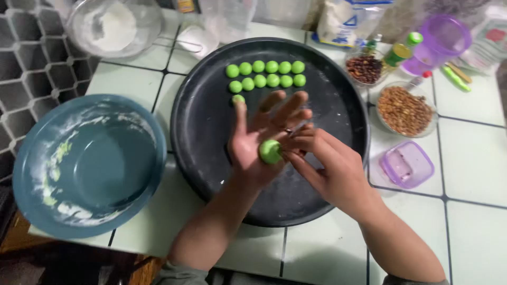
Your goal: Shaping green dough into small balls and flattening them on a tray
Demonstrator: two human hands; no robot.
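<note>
You've got a green dough ball [270, 151] sitting on your open left hand [257, 143], fingers spread wide and tilted up, above the middle of the big black round tray [206, 126]. Your right hand [326, 168] comes in from the side, fingertips [293, 141] pinched narrow and touching the ball's edge. Nothing actually grips that ball; it only rests on the palm, so tilt the hand a little more and it could roll off onto the tray and flatten. Press too hard with those fingertips and I'd judge you dent it or lose the round shape.

Watch the finished ones too: two neat rows of green balls [265, 74] lie at the far side of the tray, with one more ball [238, 98] just beyond your left index fingertip. A careless sweep could nudge them together.

Left of the tray sits a blue bowl [90, 163], smeared with flour and green scraps, its edge close to the counter's rim, so an elbow could tip it. Beyond it there's a clear bowl of flour [113, 26]. On the right, a dish of brown nuts [405, 111], a smaller dish of dark bits [364, 68], a purple-lidded box [407, 164] and a purple cup [441, 41]. It's all on a pale tiled counter [475, 158], crowded at the back with bags.
</note>
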